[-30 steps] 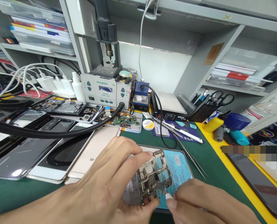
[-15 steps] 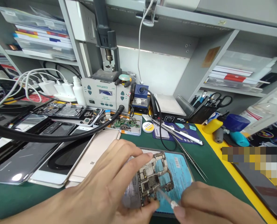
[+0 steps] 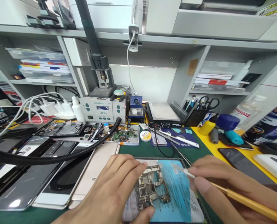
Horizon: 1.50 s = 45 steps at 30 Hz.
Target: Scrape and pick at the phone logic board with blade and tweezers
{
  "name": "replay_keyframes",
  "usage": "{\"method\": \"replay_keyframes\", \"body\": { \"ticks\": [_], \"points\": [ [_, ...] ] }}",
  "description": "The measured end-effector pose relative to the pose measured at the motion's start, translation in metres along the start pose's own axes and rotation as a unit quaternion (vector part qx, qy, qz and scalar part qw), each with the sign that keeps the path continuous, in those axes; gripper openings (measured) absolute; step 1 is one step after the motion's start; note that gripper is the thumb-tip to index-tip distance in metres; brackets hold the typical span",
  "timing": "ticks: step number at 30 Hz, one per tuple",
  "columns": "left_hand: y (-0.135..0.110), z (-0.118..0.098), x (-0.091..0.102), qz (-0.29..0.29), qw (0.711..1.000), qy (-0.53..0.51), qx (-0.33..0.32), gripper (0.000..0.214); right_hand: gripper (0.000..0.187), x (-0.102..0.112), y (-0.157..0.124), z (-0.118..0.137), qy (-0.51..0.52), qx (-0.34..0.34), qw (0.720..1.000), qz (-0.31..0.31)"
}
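A phone circuit board (image 3: 150,188) lies flat on a blue and white sheet (image 3: 179,189) over a dark-edged mat. My left hand (image 3: 115,186) reaches over from the left and steadies the board, its index finger at the top edge and its thumb at the bottom one. Pinched in my right hand (image 3: 219,180) is a thin-bladed knife with a yellow handle (image 3: 250,202) and a pale collar. Its tip is blurred and points left, above the blue part of the sheet and apart from the board.
Several phones (image 3: 59,177) lie side by side at left, crossed by a thick black hose (image 3: 59,160). Behind stand a hot-air station (image 3: 103,109) and a heating plate (image 3: 163,111). Long tweezers (image 3: 183,155) lie behind my right hand. A tray of small boards (image 3: 124,135) sits behind the left hand.
The knife tip has lifted off the board and moved to the upper right with my right hand. My left hand stays at the board. The camera view has tilted upward.
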<state>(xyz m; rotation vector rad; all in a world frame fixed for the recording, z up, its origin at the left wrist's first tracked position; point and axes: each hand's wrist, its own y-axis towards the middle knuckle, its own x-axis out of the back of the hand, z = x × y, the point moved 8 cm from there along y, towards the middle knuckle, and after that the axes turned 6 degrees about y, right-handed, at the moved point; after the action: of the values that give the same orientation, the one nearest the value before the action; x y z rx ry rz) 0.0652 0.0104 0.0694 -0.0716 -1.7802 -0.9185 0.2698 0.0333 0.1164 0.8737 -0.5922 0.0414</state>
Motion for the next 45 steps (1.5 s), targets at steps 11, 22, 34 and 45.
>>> {"method": "replay_keyframes", "body": {
  "ticks": [11,22,34,45],
  "points": [
    [0.007,0.005,-0.003,-0.004,1.0,-0.001,-0.005,0.06,0.021,-0.006,0.003,-0.009,0.038,-0.01,0.999,0.003],
    [-0.005,0.015,-0.027,-0.064,0.997,-0.032,-0.033,0.062,0.039,-0.041,-0.014,-0.061,0.284,-0.361,0.884,0.087],
    [0.009,0.006,0.009,0.052,0.999,-0.009,-0.012,0.065,0.036,-0.06,-0.011,-0.069,0.441,-0.447,0.772,0.101],
    [0.018,0.016,0.002,0.159,0.984,-0.071,-0.023,0.056,0.033,-0.069,-0.011,-0.057,0.433,-0.423,0.778,0.169]
  ]
}}
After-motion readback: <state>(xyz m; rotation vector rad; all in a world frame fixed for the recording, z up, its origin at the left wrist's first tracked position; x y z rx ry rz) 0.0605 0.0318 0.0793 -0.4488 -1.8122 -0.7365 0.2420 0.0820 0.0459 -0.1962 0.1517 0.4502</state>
